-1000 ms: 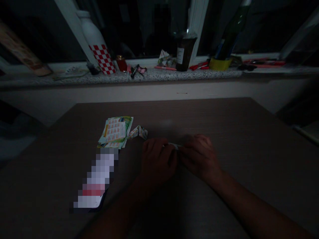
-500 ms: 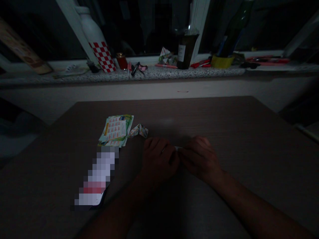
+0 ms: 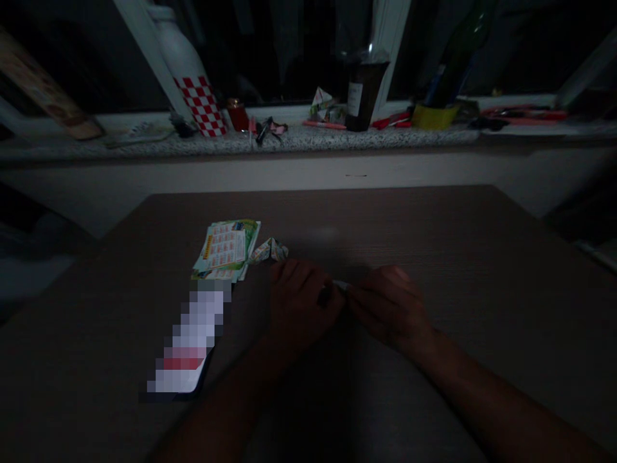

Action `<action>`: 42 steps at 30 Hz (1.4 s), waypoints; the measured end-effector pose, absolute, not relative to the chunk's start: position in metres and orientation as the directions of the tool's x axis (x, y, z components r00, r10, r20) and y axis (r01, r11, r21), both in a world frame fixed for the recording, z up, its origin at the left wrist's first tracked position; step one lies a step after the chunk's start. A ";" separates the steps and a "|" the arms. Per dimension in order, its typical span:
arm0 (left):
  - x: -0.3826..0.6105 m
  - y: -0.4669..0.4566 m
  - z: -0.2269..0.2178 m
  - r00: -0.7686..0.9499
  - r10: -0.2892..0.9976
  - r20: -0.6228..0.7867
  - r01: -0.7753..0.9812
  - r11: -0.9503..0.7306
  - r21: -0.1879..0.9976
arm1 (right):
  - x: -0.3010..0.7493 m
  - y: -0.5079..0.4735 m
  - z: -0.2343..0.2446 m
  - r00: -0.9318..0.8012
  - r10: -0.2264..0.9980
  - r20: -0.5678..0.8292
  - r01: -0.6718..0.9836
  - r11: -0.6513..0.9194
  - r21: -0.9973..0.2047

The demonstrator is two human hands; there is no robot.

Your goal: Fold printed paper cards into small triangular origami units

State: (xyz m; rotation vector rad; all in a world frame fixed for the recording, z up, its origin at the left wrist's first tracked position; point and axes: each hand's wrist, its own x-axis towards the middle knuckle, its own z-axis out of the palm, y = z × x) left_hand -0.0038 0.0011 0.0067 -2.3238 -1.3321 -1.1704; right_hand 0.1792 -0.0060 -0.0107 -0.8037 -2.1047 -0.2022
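Pinching the small pale piece [image 3: 341, 284] in left hand [image 3: 301, 305] and right hand [image 3: 391, 305], you should press evenly along the stretch exposed between your grips.

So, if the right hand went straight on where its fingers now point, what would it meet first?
Probably the left hand; the right hand seems to pinch a small pale piece between them. Depth is unclear.

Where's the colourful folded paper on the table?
In the head view, the folded paper is left of centre, between the paper stack and the left hand.
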 end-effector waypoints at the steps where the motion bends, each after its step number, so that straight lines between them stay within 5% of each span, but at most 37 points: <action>1: -0.005 0.002 0.006 0.268 0.630 0.729 0.804 -0.563 0.191 | 0.179 -0.006 -0.010 -0.430 0.471 0.770 0.608 0.782 -0.138; 20: -0.043 0.024 0.007 0.118 0.615 0.780 0.871 -0.441 0.216 | 0.195 -0.006 0.002 -0.373 0.484 0.791 0.621 0.764 -0.175; 30: -0.026 0.008 0.008 0.365 0.582 0.727 0.708 -0.680 0.189 | 0.194 -0.004 -0.001 -0.393 0.513 0.763 0.610 0.767 -0.201; 42: -0.008 0.002 0.003 0.492 0.532 0.689 0.611 -0.775 0.162 | 0.185 -0.003 -0.001 -0.391 0.502 0.772 0.591 0.779 -0.207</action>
